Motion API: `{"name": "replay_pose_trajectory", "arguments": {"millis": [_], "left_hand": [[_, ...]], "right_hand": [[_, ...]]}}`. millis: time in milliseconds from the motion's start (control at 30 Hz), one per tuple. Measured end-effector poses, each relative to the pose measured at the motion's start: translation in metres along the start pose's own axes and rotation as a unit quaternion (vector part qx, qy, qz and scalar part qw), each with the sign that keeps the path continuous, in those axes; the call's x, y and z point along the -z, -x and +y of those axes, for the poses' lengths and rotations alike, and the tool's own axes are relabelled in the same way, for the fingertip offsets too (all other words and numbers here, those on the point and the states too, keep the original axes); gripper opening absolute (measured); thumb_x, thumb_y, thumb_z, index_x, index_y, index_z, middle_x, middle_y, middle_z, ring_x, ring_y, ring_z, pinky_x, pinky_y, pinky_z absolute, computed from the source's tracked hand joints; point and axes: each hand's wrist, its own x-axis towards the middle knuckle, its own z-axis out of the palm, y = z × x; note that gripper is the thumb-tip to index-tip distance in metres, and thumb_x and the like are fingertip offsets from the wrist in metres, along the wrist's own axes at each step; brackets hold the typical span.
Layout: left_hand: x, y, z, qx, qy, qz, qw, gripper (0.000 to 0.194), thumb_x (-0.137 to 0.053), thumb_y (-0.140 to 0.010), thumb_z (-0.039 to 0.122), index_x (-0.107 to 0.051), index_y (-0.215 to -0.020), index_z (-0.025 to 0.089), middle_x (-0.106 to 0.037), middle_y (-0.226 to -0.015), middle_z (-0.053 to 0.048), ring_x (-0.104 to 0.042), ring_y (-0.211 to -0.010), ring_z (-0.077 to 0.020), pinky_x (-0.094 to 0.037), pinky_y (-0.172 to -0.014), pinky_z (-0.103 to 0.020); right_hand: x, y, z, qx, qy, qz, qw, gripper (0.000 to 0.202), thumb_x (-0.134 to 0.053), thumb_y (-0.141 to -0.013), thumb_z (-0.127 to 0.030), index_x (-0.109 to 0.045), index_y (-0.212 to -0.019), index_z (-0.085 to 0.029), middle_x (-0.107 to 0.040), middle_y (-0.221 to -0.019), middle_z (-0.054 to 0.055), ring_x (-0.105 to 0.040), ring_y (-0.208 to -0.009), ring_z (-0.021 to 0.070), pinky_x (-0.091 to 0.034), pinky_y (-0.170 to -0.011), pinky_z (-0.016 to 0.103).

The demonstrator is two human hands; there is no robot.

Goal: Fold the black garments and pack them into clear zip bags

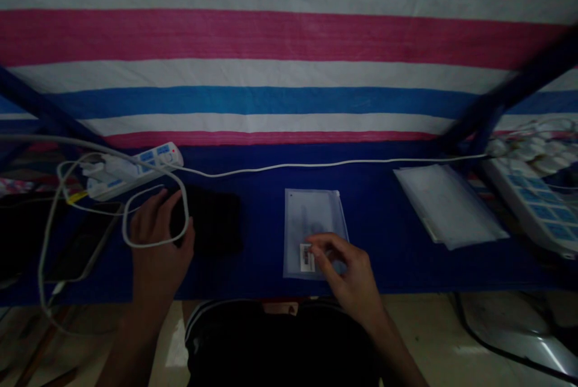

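Observation:
A translucent zip bag point(311, 212) lies flat on the blue surface point(262, 224), with a white barcode label point(307, 258) near its lower edge. My right hand point(341, 260) is over the bag's lower right part, thumb and index finger closed together beside the label; whether anything is between them is too small to tell. My left hand point(160, 224) is at the left with its fingers apart and curved, beside a black item point(217, 221). A white cable loop point(156, 245) passes across that hand. No object shows in its grasp.
A white power strip point(153, 161) with plugs is at the back left, and a phone point(83, 242) is below it. Stacked clear bags point(451, 203) lie at the right, near another power strip point(537, 200). A white cable point(316, 165) runs along the back.

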Motion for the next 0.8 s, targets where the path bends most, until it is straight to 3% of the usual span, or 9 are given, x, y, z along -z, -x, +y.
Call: {"name": "replay_pose_trajectory", "arguments": {"millis": [67,133,267,333,400,500,600,700,800], "left_hand": [[-0.002,0.005,0.008,-0.020,0.001,-0.038,0.999,0.052,-0.051,-0.103,0.036,-0.048,-0.155,0.027,-0.050,-0.159,-0.012,-0.041,-0.152,-0.0354,-0.033,-0.125,-0.058],[-0.009,0.013,0.011,-0.038,-0.013,-0.091,0.995,0.054,-0.048,-0.104,0.039,-0.047,-0.157,0.025,-0.046,-0.163,-0.012,-0.036,-0.155,-0.0365,-0.028,-0.127,-0.061],[-0.025,0.029,0.001,-0.050,-0.055,-0.151,0.986,0.052,-0.042,-0.106,0.042,-0.050,-0.156,0.028,-0.032,-0.172,-0.010,-0.024,-0.160,-0.0388,-0.017,-0.128,-0.068],[-0.028,0.033,-0.004,-0.052,-0.058,-0.154,0.985,0.053,-0.041,-0.107,0.043,-0.050,-0.157,0.029,-0.028,-0.174,-0.009,-0.021,-0.161,-0.0376,-0.016,-0.128,-0.068],[-0.029,0.034,-0.007,-0.056,-0.054,-0.154,0.985,0.053,-0.041,-0.107,0.043,-0.048,-0.158,0.028,-0.027,-0.174,-0.009,-0.020,-0.162,-0.0367,-0.016,-0.128,-0.067],[-0.028,0.033,-0.008,-0.063,-0.054,-0.151,0.985,0.053,-0.041,-0.107,0.043,-0.049,-0.157,0.027,-0.027,-0.174,-0.010,-0.021,-0.162,-0.0368,-0.016,-0.128,-0.067],[-0.028,0.032,-0.007,-0.064,-0.058,-0.149,0.985,0.052,-0.041,-0.107,0.042,-0.051,-0.156,0.025,-0.028,-0.173,-0.012,-0.021,-0.161,-0.0381,-0.016,-0.128,-0.067],[-0.028,0.031,-0.006,-0.061,-0.056,-0.151,0.985,0.051,-0.042,-0.107,0.042,-0.054,-0.154,0.025,-0.029,-0.173,-0.012,-0.021,-0.161,-0.0389,-0.016,-0.128,-0.068],[-0.028,0.031,-0.004,-0.055,-0.052,-0.152,0.985,0.051,-0.042,-0.107,0.042,-0.055,-0.153,0.026,-0.030,-0.173,-0.012,-0.022,-0.161,-0.0387,-0.017,-0.127,-0.068]], "right_hand": [[0.002,0.000,0.002,0.050,0.069,0.028,0.996,0.024,-0.059,-0.101,-0.039,-0.075,-0.109,-0.024,-0.079,-0.104,0.007,-0.075,-0.091,0.0225,-0.063,-0.083,0.037],[0.000,0.002,0.004,0.092,0.127,0.015,0.988,0.028,-0.059,-0.100,-0.036,-0.072,-0.122,-0.025,-0.075,-0.125,0.010,-0.071,-0.117,0.0274,-0.058,-0.104,0.048],[-0.013,0.013,0.016,0.105,0.247,-0.084,0.960,0.075,-0.071,-0.092,-0.039,-0.043,-0.160,-0.029,-0.036,-0.170,0.012,-0.031,-0.158,0.0364,-0.038,-0.123,0.063],[-0.019,0.021,0.024,0.102,0.298,-0.129,0.940,0.102,-0.080,-0.083,-0.045,-0.026,-0.168,-0.028,-0.018,-0.176,0.012,-0.015,-0.162,0.0398,-0.030,-0.126,0.067],[-0.021,0.030,0.034,0.108,0.333,-0.147,0.925,0.110,-0.083,-0.081,-0.043,-0.019,-0.170,-0.029,-0.012,-0.177,0.011,-0.009,-0.162,0.0397,-0.026,-0.128,0.067],[-0.015,0.043,0.045,0.118,0.362,-0.138,0.914,0.095,-0.070,-0.086,-0.018,-0.024,-0.168,-0.032,-0.016,-0.176,0.005,-0.013,-0.163,0.0329,-0.028,-0.130,0.061],[-0.002,0.053,0.049,0.133,0.352,-0.131,0.917,0.092,-0.052,-0.078,0.002,-0.040,-0.162,-0.032,-0.029,-0.173,0.001,-0.022,-0.161,0.0275,-0.034,-0.128,0.055],[0.014,0.057,0.048,0.149,0.306,-0.125,0.932,0.085,-0.045,-0.075,0.004,-0.057,-0.152,-0.029,-0.048,-0.163,0.000,-0.039,-0.155,0.0248,-0.041,-0.125,0.053],[0.035,0.052,0.048,0.143,0.267,-0.089,0.949,0.087,-0.043,-0.071,0.002,-0.059,-0.150,-0.029,-0.059,-0.154,0.001,-0.052,-0.146,0.0238,-0.049,-0.120,0.051]]}}
